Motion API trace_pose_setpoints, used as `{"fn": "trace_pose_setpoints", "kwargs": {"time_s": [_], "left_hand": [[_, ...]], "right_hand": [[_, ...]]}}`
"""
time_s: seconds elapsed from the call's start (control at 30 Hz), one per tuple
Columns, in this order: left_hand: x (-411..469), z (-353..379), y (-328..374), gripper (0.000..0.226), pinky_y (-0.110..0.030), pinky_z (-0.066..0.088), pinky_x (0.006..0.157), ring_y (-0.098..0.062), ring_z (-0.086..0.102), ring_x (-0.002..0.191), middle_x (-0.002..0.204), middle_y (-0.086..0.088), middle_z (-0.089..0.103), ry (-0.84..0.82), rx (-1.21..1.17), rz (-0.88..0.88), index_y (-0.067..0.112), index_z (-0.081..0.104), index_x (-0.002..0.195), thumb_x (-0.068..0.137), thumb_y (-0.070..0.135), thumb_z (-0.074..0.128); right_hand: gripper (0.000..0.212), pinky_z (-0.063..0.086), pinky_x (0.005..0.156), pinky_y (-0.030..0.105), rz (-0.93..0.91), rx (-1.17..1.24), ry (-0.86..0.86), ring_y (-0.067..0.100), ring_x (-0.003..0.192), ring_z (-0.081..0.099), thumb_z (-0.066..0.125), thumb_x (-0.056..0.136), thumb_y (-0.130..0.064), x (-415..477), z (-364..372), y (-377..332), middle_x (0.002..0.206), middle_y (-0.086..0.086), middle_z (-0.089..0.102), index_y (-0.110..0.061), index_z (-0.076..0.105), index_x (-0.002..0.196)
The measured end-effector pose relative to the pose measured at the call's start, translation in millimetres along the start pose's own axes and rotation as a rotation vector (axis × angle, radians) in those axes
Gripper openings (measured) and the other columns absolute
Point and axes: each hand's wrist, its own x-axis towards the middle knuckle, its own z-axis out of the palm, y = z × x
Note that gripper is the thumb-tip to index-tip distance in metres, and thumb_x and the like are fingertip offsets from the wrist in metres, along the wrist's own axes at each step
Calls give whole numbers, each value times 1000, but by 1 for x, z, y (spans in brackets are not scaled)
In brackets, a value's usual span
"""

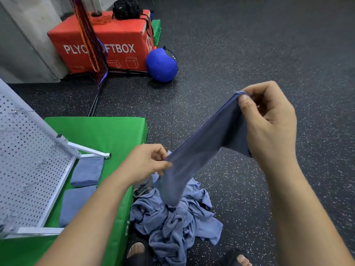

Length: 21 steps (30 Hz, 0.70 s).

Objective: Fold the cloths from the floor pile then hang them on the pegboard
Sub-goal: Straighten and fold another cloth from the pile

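Dark speckled rubber floor runs across the whole room, with a red plyo box and a blue ball parked near the far wall, clear of my work; at the far left the white pegboard leans back on its frame, its small hooks bare as far as I can tell, so I judge nothing is hung yet; it stands on a green mat, and just beside its foot two folded cloths lie flat on the mat, one nearer me than the other, staged there, I think, to be within reach of the board; moving right, my left hand pinches one end of the blue cloth between thumb and curled fingers, low and close in; the cloth runs up and to the right as a taut band, its loose part drooping toward the floor pile, touching it or just above, I cannot tell which; the pile lies crumpled against the mat's edge; my right hand clamps the opposite end, thumb over the hem and fingers curled behind, higher than the left and well apart from it; I hold it stretched like this to straighten the edge and find the corners, so the first fold is not yet made.
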Motion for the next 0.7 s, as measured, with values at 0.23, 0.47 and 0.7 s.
{"fn": "trace_pose_setpoints", "kwargs": {"time_s": [0.23,0.47,0.7], "left_hand": [[-5,6,6,16,-38,48,66,-12,53,61,69,0,64,149,274,150,24,61,83,77,16,72],[-14,11,36,7,-27,47,77,-14,64,84,81,7,68,211,236,265,28,67,86,85,24,72],[-23,16,58,6,-31,52,76,-15,64,77,82,-2,71,151,4,355,21,69,93,88,20,70]], "right_hand": [[5,40,71,11,54,-27,71,-5,74,55,61,104,-15,3,-2,9,81,-19,60,-19,65,104],[21,50,73,24,-29,-98,-319,8,71,61,68,105,-28,-6,9,14,77,-8,64,-29,64,125],[44,48,65,25,76,-252,-867,7,64,57,77,93,-52,-24,34,30,69,-4,62,-40,65,133]]}}
